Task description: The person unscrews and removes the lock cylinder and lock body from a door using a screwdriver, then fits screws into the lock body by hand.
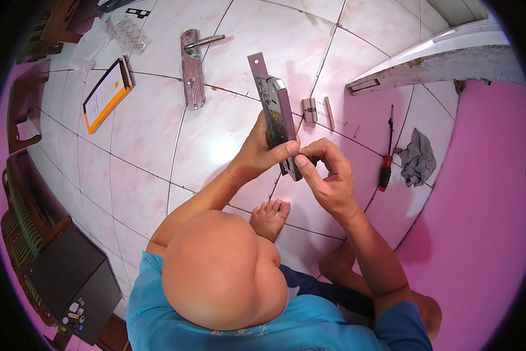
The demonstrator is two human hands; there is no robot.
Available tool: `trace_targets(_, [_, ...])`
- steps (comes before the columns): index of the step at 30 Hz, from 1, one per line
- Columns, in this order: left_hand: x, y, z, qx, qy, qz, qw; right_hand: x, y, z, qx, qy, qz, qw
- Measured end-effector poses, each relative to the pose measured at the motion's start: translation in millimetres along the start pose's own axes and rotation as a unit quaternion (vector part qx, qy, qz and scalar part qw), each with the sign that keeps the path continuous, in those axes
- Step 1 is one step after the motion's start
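My left hand [257,149] grips an upright metal mortise lock body [277,108] with a flat faceplate, thumb across its lower half. My right hand [327,178] is closed at the lock's lower end, thumb and curled forefinger pinching its edge; anything small between them is hidden. On the tiles just beyond lie a brass-grey lock cylinder [308,110] and a narrow metal bar [329,112]. A red-and-black screwdriver [384,172] lies to the right, beside a crumpled grey cloth [418,158].
A wrapped handle plate [193,76], orange-white box [105,96] and plastic wrappings [90,47] lie farther back. Chairs and a dark tabletop [58,275] line the left. A pink wall [479,193] and door frame [421,64] border the right. My knee and bare foot [269,216] are below.
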State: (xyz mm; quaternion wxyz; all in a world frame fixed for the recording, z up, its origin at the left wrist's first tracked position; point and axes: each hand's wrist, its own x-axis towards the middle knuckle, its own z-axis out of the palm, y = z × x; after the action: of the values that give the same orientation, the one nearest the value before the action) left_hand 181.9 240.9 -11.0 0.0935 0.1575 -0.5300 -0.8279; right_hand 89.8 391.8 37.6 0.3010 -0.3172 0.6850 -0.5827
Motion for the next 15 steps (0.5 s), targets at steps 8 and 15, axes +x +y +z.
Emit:
trace_targets(8, [-1.1, 4.4, 4.0, 0.075, -0.006, 0.009, 0.997, 9.1, -8.2, -4.3, 0.063, 0.039, 0.005, 0.997])
trace_targets(15, [-3.1, 11.7, 17.7, 0.094, -0.017, 0.014, 0.995, 23.9, -22.3, -8.7, -0.032, 0.051, -0.083, 0.995])
